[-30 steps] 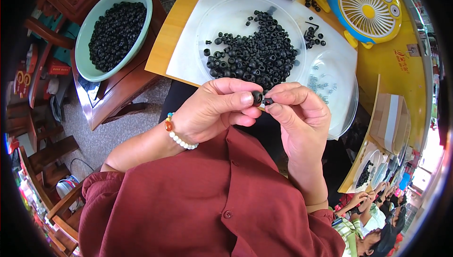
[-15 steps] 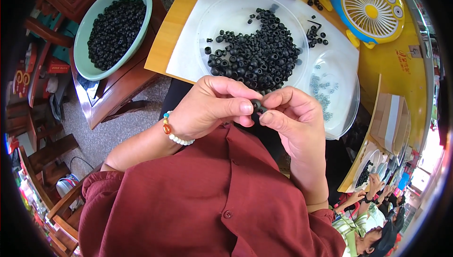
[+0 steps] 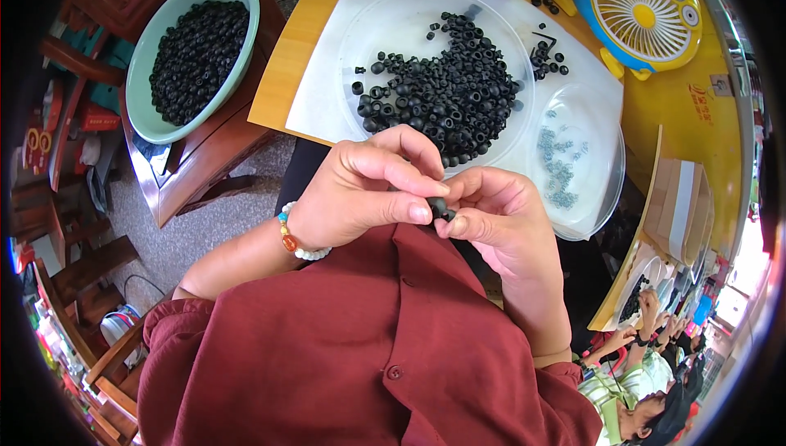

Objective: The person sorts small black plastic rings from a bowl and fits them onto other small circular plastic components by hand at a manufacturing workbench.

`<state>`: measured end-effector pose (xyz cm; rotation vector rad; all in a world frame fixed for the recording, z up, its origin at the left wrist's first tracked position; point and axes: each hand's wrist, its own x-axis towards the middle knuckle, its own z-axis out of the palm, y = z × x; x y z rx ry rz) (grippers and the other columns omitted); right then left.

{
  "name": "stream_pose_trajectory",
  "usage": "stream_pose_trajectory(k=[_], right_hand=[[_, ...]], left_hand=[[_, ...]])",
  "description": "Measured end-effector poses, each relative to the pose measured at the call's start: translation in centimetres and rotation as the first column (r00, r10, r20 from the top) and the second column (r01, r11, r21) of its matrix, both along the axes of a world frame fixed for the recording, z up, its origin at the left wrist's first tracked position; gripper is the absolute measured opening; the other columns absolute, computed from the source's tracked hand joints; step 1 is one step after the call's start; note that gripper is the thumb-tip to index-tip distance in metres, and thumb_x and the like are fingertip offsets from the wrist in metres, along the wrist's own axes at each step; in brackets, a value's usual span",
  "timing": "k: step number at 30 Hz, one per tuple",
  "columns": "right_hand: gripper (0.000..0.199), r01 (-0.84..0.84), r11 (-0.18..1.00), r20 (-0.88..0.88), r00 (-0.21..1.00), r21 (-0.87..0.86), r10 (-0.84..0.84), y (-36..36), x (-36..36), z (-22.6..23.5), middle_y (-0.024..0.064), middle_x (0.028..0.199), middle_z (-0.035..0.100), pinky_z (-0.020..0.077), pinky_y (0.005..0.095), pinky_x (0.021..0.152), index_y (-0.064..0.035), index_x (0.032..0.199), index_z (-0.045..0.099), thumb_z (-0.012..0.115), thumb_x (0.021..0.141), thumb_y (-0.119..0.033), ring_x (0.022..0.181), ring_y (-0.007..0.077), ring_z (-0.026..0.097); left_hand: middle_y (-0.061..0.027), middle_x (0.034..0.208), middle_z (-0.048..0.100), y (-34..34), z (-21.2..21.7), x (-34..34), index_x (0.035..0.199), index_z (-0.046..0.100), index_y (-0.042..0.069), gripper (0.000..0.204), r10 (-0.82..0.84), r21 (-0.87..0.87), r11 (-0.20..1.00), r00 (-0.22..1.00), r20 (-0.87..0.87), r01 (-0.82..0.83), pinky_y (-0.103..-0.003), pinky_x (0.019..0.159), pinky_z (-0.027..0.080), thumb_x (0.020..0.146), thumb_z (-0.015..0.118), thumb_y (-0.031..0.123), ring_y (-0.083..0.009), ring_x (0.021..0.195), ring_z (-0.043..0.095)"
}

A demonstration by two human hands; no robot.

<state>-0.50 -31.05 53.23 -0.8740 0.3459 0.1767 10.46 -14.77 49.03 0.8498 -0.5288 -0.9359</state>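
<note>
My left hand [image 3: 356, 184], with a beaded bracelet at the wrist, pinches a small rounded black plastic part [image 3: 439, 205] between thumb and fingertips. On the other side, my right hand [image 3: 503, 212] has thumb and forefinger closed on a smaller black piece [image 3: 449, 215] that touches the rounded one. Fingertips hide much of both, so whether they are joined cannot be made out. Just beyond my hands lies a shallow clear round tray [image 3: 354, 32] with a heap of similar black parts [image 3: 458, 86], some round with a hole, some smaller and ring-like.
At right, a clear plastic dish [image 3: 602, 118] holds tiny shiny pieces. A hex key [image 3: 547, 36] lies among loose black parts. A yellow-and-blue fan [image 3: 643, 16] stands far right. At left, a pale green basin [image 3: 141, 110] is full of black parts. Another person's hands [image 3: 647, 315] work lower right.
Both hands have come slightly nearer my body, still together. The rounded black part has turned and shows more between my fingertips, with the smaller piece beside it.
</note>
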Motion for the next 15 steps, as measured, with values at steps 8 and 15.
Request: stream_pose_trajectory(k=[8, 15], right_hand=[[0.02, -0.021, 0.979, -0.035, 0.999, 0.2, 0.029, 0.8, -0.3, -0.4, 0.0097, 0.085, 0.065, 0.0508, 0.0245, 0.071, 0.004, 0.093, 0.065, 0.07, 0.075, -0.001, 0.076, 0.0138, 0.062], [0.018, 0.013, 0.949, -0.028, 1.0, 0.315, -0.005, 1.0, -0.5, -1.2, 0.0074, 0.086, 0.064, 0.0506, 0.0241, 0.072, 0.0019, 0.095, 0.065, 0.069, 0.078, -0.003, 0.077, 0.0125, 0.061]], left_hand=[[-0.0122, 0.109, 0.059, -0.6, -0.8, -0.6, 0.091, 0.07, 0.016, 0.02, 0.005, -0.152, 0.988, 0.993, 0.118, 0.013, -0.042, 0.096, 0.038, 0.072, 0.076, 0.013, -0.0275, 0.112, 0.048], [-0.0102, 0.102, 0.062, -0.4, -0.1, -0.3, 0.089, 0.07, 0.014, 0.02, -0.028, -0.011, 1.0, 0.999, -0.03, 0.028, -0.043, 0.093, 0.04, 0.071, 0.077, 0.015, -0.0305, 0.107, 0.052]])
